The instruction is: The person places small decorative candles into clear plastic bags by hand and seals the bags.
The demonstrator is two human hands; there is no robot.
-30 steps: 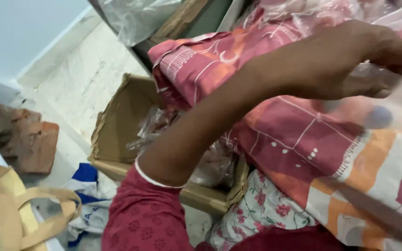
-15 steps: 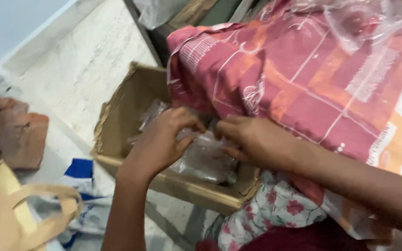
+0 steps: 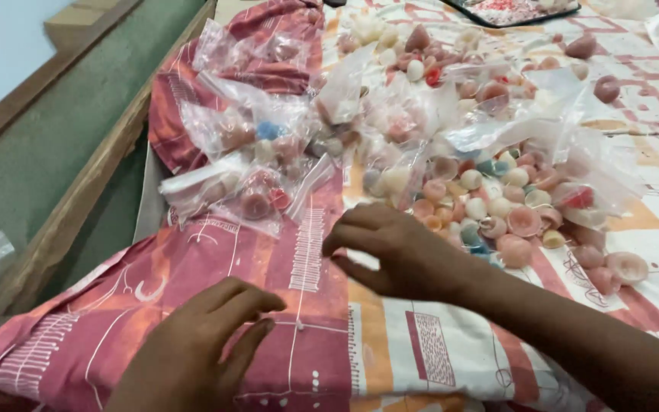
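My left hand (image 3: 196,347) rests palm-down on a red and orange patterned cloth (image 3: 192,267), fingers loosely together, holding nothing. My right hand (image 3: 394,248) hovers just right of it, fingers curled and apart, empty, close to a heap of small round pink, white and blue pieces (image 3: 490,206). Several clear plastic bags (image 3: 245,183) filled with the same pieces lie on the cloth just beyond both hands.
More loose pieces and empty clear bags (image 3: 543,114) spread toward the back. A wooden bed edge (image 3: 78,198) runs along the left, with a green surface (image 3: 47,130) beyond it. A dark tray (image 3: 509,11) sits at the far top.
The view has swung up from the cardboard box on the floor to the top of the cloth. Both hands left the bag in the box and now sit on the cloth.
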